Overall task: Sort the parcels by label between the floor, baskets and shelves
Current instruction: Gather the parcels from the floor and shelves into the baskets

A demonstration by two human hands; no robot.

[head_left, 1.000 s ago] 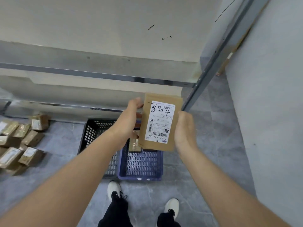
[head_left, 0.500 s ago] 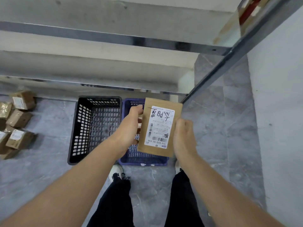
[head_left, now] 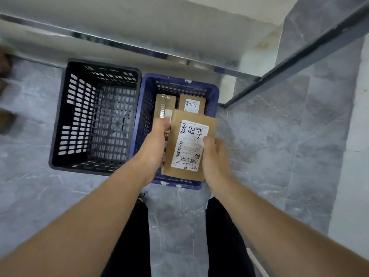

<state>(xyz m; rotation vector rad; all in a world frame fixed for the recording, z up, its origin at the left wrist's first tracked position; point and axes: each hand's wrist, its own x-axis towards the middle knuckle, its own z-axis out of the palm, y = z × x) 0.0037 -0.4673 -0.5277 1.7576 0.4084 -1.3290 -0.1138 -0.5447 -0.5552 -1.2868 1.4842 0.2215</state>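
Black plastic on the left: the black basket (head_left: 103,65) stands on the floor (head_left: 259,146), touching the blue basket (head_left: 171,79) on its right. We hold the parcel (head_left: 189,148) above the near right part of the blue one, label up. Our left hand (head_left: 154,144) curls round its left edge, thumb on top. Our right hand (head_left: 216,156) pinches the right edge, thumb on the label, fingers hidden behind. Both hands are closed on the cardboard.

We judge three ways this could go wrong. If the left hand lets go late, the parcel may swing left and slide into the black basket, the wrong lot. Dropped flat, it lands on the taped parcel (head_left: 164,104) and the labelled parcel (head_left: 192,104) already inside the blue basket, and may settle tilted or jam against a wall. Its right corner seems to overhang the blue rim, so a straight drop could catch there and tip it onto the floor. The handwriting looks like that on the labelled parcel, but that label is small, so we may be misreading the match.

Our count runs as follows:
- Brown blurs (head_left: 6,120) at the left edge: too smeared to number.
- Baskets: two.
- Parcels in the blue basket: two.
- Parcels in hand: one.
- Hands: two.
- Shelf (head_left: 139,27) beyond the baskets: one.
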